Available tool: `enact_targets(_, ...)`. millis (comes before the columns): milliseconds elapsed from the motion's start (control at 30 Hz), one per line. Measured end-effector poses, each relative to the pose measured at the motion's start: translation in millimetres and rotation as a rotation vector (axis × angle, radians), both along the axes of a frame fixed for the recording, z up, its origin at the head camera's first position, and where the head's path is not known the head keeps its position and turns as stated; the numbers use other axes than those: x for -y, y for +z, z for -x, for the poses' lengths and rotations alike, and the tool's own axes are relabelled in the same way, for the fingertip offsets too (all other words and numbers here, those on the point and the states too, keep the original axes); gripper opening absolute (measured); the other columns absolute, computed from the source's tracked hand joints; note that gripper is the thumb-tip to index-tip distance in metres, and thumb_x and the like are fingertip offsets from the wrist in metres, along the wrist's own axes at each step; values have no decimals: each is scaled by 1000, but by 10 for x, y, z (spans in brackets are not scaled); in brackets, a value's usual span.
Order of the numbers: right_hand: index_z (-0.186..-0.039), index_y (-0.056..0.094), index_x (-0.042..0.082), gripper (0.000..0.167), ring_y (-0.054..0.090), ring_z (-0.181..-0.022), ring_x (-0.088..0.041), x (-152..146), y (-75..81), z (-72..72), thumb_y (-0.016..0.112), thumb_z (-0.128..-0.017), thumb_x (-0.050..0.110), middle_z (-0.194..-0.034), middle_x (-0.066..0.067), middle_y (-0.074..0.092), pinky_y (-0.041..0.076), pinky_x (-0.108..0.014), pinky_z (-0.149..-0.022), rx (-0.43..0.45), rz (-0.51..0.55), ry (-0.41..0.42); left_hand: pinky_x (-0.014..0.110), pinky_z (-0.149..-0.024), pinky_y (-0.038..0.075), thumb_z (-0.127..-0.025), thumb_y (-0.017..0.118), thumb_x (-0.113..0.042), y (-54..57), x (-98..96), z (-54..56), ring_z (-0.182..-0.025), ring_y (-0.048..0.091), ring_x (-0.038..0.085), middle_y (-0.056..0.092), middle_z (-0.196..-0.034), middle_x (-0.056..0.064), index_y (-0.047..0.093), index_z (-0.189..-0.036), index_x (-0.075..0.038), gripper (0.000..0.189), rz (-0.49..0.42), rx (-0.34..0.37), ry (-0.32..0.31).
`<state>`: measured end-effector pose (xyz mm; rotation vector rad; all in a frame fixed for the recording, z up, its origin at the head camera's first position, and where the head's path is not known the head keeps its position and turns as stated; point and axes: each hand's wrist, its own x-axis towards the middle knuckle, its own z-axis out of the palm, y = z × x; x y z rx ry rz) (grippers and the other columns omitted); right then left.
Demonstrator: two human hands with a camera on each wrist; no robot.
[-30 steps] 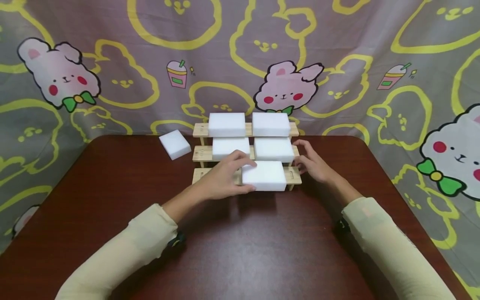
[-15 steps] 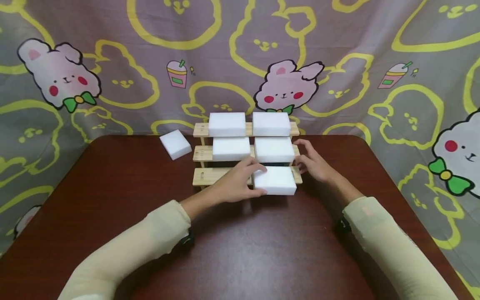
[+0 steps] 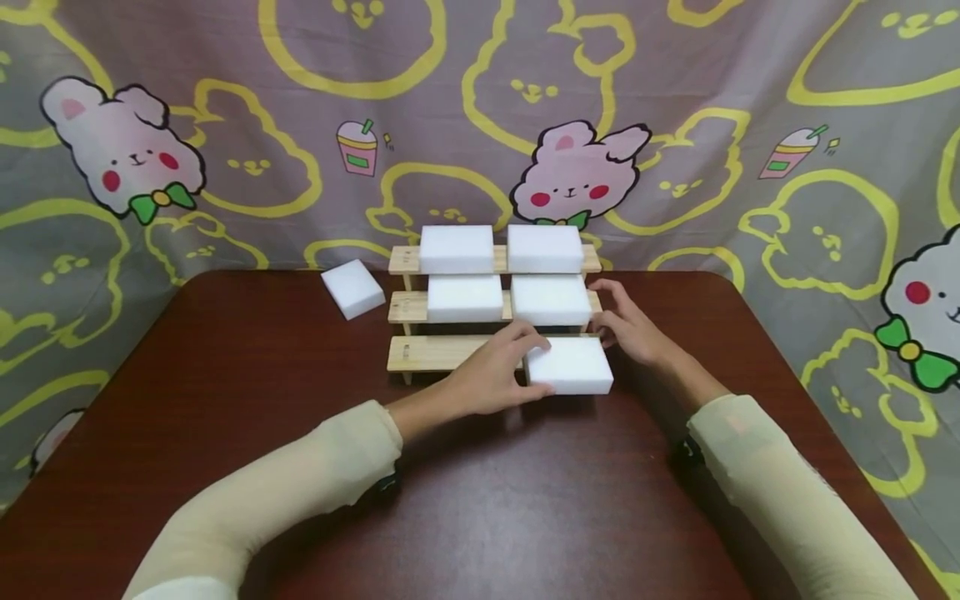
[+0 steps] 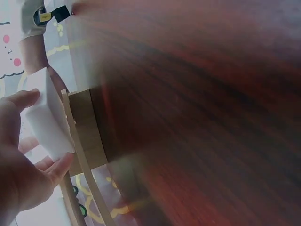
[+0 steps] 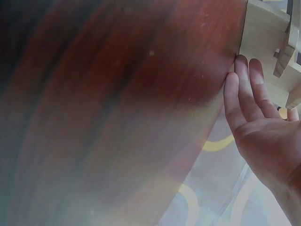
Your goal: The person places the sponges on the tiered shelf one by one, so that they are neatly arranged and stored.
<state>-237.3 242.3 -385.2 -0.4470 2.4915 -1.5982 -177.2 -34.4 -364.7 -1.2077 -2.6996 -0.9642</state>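
Note:
A three-tier wooden rack (image 3: 435, 353) stands on the table. My left hand (image 3: 491, 375) pinches a white sponge block (image 3: 570, 367) by its left end, thumb at the front and fingers behind. The block is at the right end of the lowest shelf, overhanging its front edge. In the left wrist view the hand (image 4: 28, 165) holds the same block (image 4: 49, 115) across its length. At the rack's right side is my right hand (image 3: 633, 329). In the right wrist view, its extended fingers (image 5: 244, 89) touch the rack's wooden side panel (image 5: 263, 37).
Two more sponge blocks (image 3: 456, 250) sit on the top shelf and two (image 3: 465, 298) on the middle one. Another loose block (image 3: 352, 289) lies on the dark red table (image 3: 285, 383), left of the rack. A patterned curtain (image 3: 450, 100) hangs behind.
My left hand has slid the sponge block rightward along the lowest shelf, from near its middle to its right end. The right hand has stayed at the rack's side.

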Motion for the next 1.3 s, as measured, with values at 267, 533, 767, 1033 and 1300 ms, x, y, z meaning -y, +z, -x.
enact_targets(267,-147,27,4,48,63,-82,-14,-8,20,-8,46,-103,7,-87,-11,61,53,-31,-71,3,14,14,37,-98,50,-89,84,-30,-2,-103,42,-118,56,23,56,-136,13,57,-143,-2,67,-47,40,32)
enact_targets(533,-147,30,3,46,64,-83,-15,-16,32,-15,45,-104,5,-90,-15,63,48,-27,-80,-63,-36,21,38,-113,42,-89,84,-28,10,-155,82,-136,52,27,57,-145,15,56,-146,-1,69,-75,50,-21)
enact_targets(767,-149,28,4,47,63,-82,-19,-25,23,-9,44,-105,6,-89,-15,61,49,-29,-77,-69,-44,31,37,-116,40,-89,84,-27,23,-191,147,-140,50,27,54,-151,14,49,-151,-1,77,-78,70,-60)
enact_targets(1033,-149,29,5,46,63,-82,-20,-18,25,-10,44,-105,7,-88,-13,61,48,-29,-78,-68,-58,16,36,-112,43,-88,84,-27,18,-185,180,-136,52,25,56,-149,14,53,-148,-1,72,-75,100,-57)
enact_targets(1300,-148,28,5,47,63,-85,-15,-10,20,-5,44,-104,6,-100,-21,60,52,-30,-77,-27,-27,9,36,-107,47,-88,85,-31,-3,-145,146,-124,57,26,59,-134,13,65,-129,-2,55,-3,-31,17)
